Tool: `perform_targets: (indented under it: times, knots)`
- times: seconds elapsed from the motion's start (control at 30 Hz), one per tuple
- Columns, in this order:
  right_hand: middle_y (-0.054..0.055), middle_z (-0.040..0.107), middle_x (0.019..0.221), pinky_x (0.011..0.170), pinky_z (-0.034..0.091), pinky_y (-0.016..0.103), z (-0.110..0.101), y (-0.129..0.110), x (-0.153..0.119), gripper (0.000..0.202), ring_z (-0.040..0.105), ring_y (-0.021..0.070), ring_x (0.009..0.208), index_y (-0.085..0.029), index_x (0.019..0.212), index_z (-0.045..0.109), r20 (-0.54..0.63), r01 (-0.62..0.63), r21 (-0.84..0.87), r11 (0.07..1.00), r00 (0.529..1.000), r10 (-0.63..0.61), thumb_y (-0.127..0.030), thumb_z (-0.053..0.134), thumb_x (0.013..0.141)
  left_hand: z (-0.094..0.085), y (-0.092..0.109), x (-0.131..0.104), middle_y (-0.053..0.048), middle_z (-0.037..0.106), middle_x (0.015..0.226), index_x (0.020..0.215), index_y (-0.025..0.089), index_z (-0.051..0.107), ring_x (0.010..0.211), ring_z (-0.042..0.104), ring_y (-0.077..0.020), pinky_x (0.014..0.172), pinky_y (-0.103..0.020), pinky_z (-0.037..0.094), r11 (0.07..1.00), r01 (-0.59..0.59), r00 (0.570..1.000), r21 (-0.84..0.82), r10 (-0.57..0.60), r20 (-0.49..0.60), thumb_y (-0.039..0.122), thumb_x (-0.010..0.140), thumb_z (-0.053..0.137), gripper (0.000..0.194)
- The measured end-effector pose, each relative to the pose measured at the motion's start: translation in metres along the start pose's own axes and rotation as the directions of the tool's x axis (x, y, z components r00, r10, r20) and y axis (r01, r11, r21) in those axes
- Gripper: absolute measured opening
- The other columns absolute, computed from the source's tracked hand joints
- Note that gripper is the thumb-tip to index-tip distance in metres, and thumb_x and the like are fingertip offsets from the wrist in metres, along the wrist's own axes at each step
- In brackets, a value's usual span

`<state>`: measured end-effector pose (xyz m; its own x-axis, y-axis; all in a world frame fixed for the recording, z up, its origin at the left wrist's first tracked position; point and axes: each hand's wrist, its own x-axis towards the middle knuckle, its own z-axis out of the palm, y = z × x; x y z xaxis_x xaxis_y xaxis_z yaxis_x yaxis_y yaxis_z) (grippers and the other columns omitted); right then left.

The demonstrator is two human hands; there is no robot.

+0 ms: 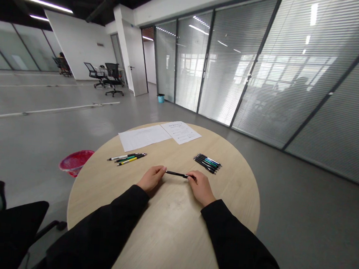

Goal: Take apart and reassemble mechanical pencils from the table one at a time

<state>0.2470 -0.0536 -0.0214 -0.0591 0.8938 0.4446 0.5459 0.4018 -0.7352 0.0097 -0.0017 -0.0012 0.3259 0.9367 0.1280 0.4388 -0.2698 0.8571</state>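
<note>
A slim black pen is held level between my two hands, just above or on the round wooden table. My left hand pinches its left end. At the other end, the fingers of my right hand are closed on the pen. Left of my hands lies a small group of pens with white, green, yellow and black barrels. To the right, several mostly black pens, some with blue or green parts, lie side by side in a slanting row.
Two printed paper sheets lie at the table's far edge, partly overlapping. A red bin stands on the floor at left. A black chair is close by at lower left. Farther off are office chairs and a blue bin.
</note>
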Motion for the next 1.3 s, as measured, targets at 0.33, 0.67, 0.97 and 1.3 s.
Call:
perform_targets:
  times: [0.33, 0.67, 0.97, 1.3]
  knots:
    - [0.005, 0.071, 0.092, 0.081, 0.047, 0.033, 0.000, -0.001, 0.000, 0.018, 0.063, 0.0200, 0.086, -0.020, 0.093, 0.072, -0.009, -0.008, -0.006, 1.000, 1.000, 0.008, -0.014, 0.056, 0.089, 0.002, -0.007, 0.001, 0.007, 0.042, 0.063, 0.086, 0.020, 0.049, 0.056, 0.040, -0.0113, 0.054, -0.023, 0.034, 0.969, -0.048, 0.997, -0.242, 0.060, 0.042, 0.050, 0.087, 0.054, 0.030]
    - [0.005, 0.072, 0.093, 0.081, 0.047, 0.034, -0.001, -0.003, 0.001, 0.019, 0.063, 0.0202, 0.086, -0.021, 0.093, 0.073, -0.007, -0.011, 0.001, 1.000, 1.000, 0.011, -0.015, 0.056, 0.089, 0.000, 0.003, -0.002, 0.003, 0.044, 0.053, 0.059, 0.021, 0.046, 0.051, 0.039, -0.0135, 0.052, -0.027, 0.031, 1.000, -0.001, 1.000, 0.029, 0.001, -0.012, 0.064, 0.091, 0.040, 0.054]
    - [0.005, 0.072, 0.093, 0.080, 0.048, 0.032, 0.000, -0.001, 0.000, 0.018, 0.064, 0.0197, 0.087, -0.021, 0.094, 0.073, -0.025, -0.024, 0.033, 0.999, 0.999, 0.025, -0.017, 0.056, 0.089, 0.000, -0.003, 0.000, 0.005, 0.046, 0.055, 0.072, 0.020, 0.051, 0.052, 0.040, -0.0124, 0.050, -0.024, 0.032, 0.993, -0.048, 0.998, -0.106, 0.051, 0.027, 0.057, 0.088, 0.051, 0.040]
    - [0.006, 0.073, 0.093, 0.078, 0.049, 0.032, 0.003, 0.006, 0.001, 0.018, 0.065, 0.0199, 0.085, -0.020, 0.094, 0.074, -0.051, -0.059, 0.115, 0.992, 0.997, 0.065, -0.022, 0.056, 0.087, -0.001, -0.003, 0.001, 0.006, 0.045, 0.057, 0.076, 0.021, 0.049, 0.053, 0.041, -0.0120, 0.053, -0.024, 0.034, 0.988, -0.056, 0.996, -0.146, 0.065, 0.054, 0.057, 0.088, 0.052, 0.038]
